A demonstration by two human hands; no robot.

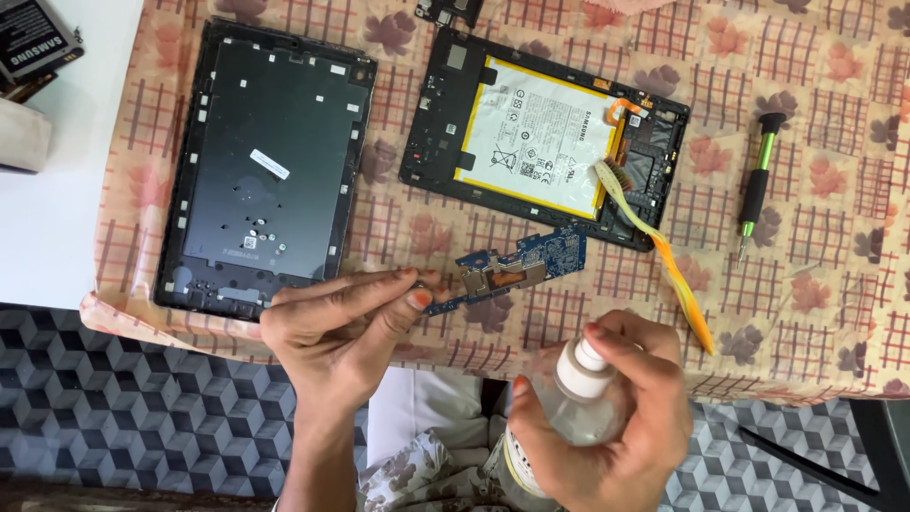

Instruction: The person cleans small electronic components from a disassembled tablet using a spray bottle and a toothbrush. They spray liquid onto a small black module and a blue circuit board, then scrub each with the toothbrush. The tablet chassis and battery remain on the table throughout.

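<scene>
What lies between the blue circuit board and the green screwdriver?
In the head view, a toothbrush lies between the blue circuit board and the green screwdriver.

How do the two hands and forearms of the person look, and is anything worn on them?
Both the left hand and the right hand are bare: no gloves, rings, watch or bracelets show. The fingernails carry orange-red polish, partly worn away. The left forearm is uncovered, with no sleeve in view; the right forearm is out of frame.
</scene>
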